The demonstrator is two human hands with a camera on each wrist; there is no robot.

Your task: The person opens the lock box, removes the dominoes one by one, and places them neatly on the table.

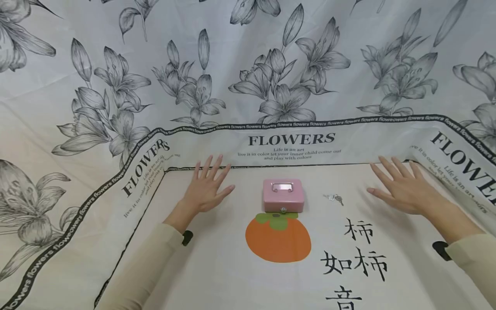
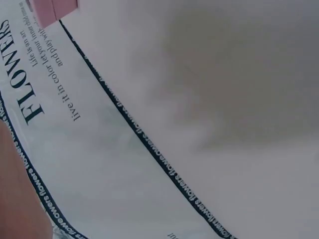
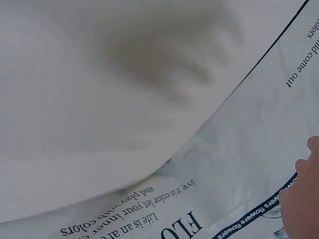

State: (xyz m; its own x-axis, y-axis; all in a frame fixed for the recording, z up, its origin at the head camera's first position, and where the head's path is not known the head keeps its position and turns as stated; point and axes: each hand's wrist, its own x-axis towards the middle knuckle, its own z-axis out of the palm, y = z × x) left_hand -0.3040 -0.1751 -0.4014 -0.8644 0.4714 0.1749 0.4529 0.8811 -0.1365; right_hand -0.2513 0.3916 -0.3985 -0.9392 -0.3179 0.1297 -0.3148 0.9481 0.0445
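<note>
A small pink cash box (image 1: 283,196) with a silver handle on its lid and a round lock on its front stands near the table's far side, its lid down. To its right lie small silver keys (image 1: 335,198). My left hand (image 1: 207,189) hovers left of the box with fingers spread, holding nothing. On the far right, beyond the keys, my right hand (image 1: 401,187) is likewise spread and holds nothing. In the left wrist view a corner of the cash box (image 2: 55,11) shows at the top; the right wrist view shows part of the right hand (image 3: 304,199) at its edge.
The white tabletop (image 1: 217,275) bears a printed orange persimmon (image 1: 278,241) and black characters (image 1: 358,262). A white curtain (image 1: 217,146) with flower drawings and lettering encloses the far side and both sides.
</note>
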